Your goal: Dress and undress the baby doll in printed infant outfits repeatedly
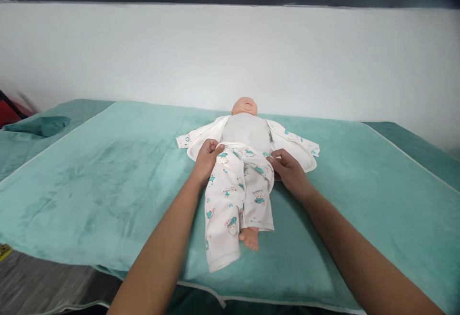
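Note:
A baby doll [245, 106] lies on its back, head toward the wall. Its white printed jacket [291, 143] is spread open, showing the pale grey torso [247, 130]. White printed baby pants [226, 195] cover the doll's legs. One bare foot [250, 238] sticks out of the leg on the right; the other foot is hidden inside the longer leg. My left hand [207, 158] is closed, pinching the waistband at the left hip. At the opposite hip, my right hand [287, 169] pinches the side of the same waistband.
A green plush cover [108, 176] spreads under the doll to the bed's front edge. Behind it rises a white wall [230, 51]. A crumpled green fold [39, 126] and a red item [7, 113] are at the far left. Grey floor [39, 276] shows at lower left.

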Demonstrator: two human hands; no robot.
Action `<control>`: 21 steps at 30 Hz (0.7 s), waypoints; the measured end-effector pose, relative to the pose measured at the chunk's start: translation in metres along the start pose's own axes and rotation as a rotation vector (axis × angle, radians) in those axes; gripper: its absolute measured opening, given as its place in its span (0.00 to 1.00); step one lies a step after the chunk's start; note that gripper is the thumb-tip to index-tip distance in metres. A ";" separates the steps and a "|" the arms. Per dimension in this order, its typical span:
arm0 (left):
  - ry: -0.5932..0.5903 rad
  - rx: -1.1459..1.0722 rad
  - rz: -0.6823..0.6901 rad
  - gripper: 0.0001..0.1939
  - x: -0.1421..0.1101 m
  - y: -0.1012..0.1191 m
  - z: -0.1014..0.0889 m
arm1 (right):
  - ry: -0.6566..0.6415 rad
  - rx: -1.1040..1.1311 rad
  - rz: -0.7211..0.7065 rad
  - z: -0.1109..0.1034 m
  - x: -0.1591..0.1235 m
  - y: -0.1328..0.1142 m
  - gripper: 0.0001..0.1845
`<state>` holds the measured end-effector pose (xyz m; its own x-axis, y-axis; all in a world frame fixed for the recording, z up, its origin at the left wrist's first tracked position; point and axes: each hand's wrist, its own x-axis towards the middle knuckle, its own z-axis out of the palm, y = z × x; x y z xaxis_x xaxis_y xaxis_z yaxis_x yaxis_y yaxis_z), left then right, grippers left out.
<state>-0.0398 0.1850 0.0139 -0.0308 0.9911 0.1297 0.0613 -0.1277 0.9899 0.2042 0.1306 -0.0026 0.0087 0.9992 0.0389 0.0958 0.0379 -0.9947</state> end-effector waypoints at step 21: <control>-0.415 -0.171 -0.258 0.12 -0.050 0.010 -0.038 | 0.017 -0.148 -0.034 -0.015 -0.027 0.006 0.16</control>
<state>-0.0755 0.1326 0.0192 0.3771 0.9185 -0.1194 -0.0606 0.1531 0.9864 0.2195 0.1033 -0.0087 0.0200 0.9970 0.0752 0.2416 0.0682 -0.9680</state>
